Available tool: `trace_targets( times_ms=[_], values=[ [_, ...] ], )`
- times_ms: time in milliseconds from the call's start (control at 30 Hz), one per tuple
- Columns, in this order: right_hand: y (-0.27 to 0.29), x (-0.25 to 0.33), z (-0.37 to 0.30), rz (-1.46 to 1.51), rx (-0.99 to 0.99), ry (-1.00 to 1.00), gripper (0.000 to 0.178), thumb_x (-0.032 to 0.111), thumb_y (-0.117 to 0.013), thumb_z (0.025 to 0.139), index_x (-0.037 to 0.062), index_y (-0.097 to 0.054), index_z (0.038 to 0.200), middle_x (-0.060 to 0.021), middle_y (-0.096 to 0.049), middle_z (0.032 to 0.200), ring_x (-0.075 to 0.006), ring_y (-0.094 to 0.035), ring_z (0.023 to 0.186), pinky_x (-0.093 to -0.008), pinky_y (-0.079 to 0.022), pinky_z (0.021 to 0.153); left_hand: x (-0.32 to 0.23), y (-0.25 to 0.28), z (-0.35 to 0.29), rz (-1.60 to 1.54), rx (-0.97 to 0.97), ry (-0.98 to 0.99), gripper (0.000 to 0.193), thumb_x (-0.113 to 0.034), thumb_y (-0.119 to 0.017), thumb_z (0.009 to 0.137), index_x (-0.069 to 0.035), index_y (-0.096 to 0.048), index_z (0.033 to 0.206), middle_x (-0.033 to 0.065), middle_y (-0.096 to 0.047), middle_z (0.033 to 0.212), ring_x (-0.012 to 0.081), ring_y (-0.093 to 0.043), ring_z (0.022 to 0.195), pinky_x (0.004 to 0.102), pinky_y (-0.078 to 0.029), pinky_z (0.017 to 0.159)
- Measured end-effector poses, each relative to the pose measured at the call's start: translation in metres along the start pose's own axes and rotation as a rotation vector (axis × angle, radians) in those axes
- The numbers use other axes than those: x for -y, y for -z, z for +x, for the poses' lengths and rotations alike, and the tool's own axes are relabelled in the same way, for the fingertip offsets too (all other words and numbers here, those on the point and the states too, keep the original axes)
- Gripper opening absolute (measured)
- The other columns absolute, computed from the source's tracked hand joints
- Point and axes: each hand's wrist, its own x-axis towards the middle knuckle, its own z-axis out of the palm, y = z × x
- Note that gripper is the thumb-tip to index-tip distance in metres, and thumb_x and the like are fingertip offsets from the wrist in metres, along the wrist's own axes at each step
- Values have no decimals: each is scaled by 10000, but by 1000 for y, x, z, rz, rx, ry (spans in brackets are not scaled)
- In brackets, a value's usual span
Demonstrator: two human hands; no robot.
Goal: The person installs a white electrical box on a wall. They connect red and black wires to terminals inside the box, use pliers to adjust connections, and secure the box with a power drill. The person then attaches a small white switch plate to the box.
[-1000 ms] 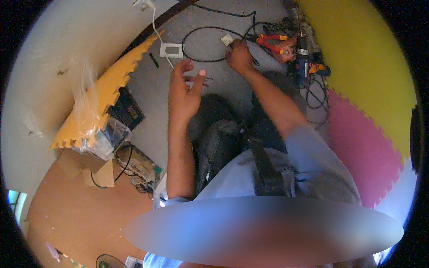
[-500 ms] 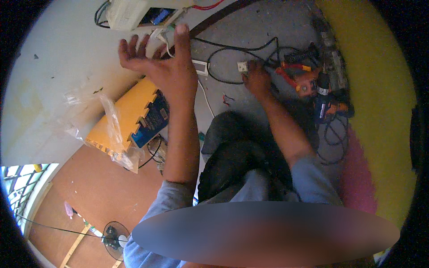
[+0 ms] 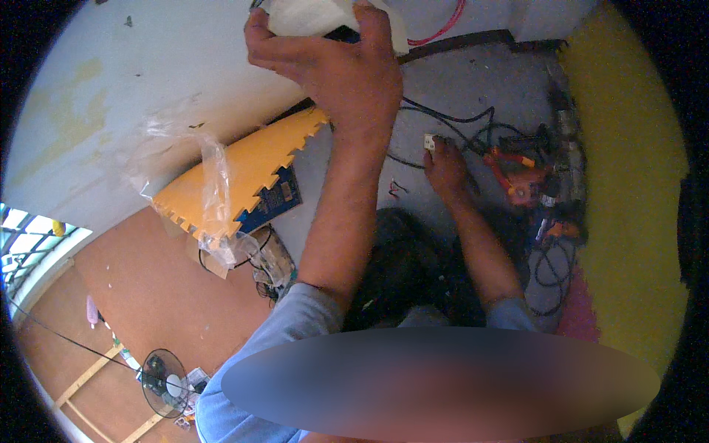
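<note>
At the top of the view, my left hand spans a white box-shaped housing on the wall, thumb and fingers bent round its sides. Its dark opening is partly covered by the hand. Low over the grey floor, my right hand pinches a small white socket module between thumb and fingers. A black cable loops just beyond that hand. Short scraps of wire lie on the floor left of it. To its right are red-and-orange-handled pliers.
Several tools and a coiled cord lie along the right, beside a yellow surface. At left, a yellow-orange foam mat with clear plastic leans by the wall, over a blue box. A fan stands lower left.
My left hand has gone from spread in the air below the white housing up onto it. The right hand still holds the socket module. The whole view has shifted.
</note>
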Motion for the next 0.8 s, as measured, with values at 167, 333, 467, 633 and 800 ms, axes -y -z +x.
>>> trace_targets(
  times_ms=[167, 333, 467, 633, 800],
  values=[
    [-1, 0, -3, 13, -185, 109, 434, 292, -672, 950, 19, -577, 1275, -219, -650, 1192, -396, -668, 1035, -493, -566, 850, 13, 16, 2, 14, 43, 20, 759, -87, -769, 873, 28, -306, 1464, 250, -425, 1352, 359, -515, 1246, 474, -480, 1036],
    [-2, 6, -4, -17, -185, 37, 467, 292, -706, 923, 26, -578, 1284, -216, -644, 1198, -385, -671, 1029, -487, -566, 844, 30, 50, 20, -36, 184, 36, 527, -73, -734, 917, -87, -518, 1397, 243, -410, 1358, 318, -583, 1169, 400, -569, 924],
    [-2, 1, -5, -74, -158, 1, 545, 318, -733, 902, 23, -557, 1326, -214, -626, 1239, -375, -653, 1080, -484, -548, 881, 33, 65, 35, -118, 259, 80, 643, -131, -799, 851, -21, -399, 1342, 258, -557, 1196, 296, -640, 1070, 367, -551, 907],
    [-12, -13, -2, -78, -61, -31, 560, 314, -726, 906, -15, -562, 1329, -223, -623, 1282, -398, -604, 1188, -512, -499, 997, 36, 69, 38, -163, 208, 158, 729, -194, -845, 810, 30, -355, 1303, 227, -666, 1078, 258, -673, 992, 320, -512, 920],
    [-24, -20, 2, -160, -45, -41, 595, 310, -755, 871, -10, -566, 1336, -208, -636, 1260, -392, -605, 1184, -520, -470, 1037, 41, 78, 47, 140, 356, 2, 347, -79, -564, 1010, -202, -697, 1305, 190, -341, 1441, 335, -582, 1263, 469, -585, 969]
  ],
)
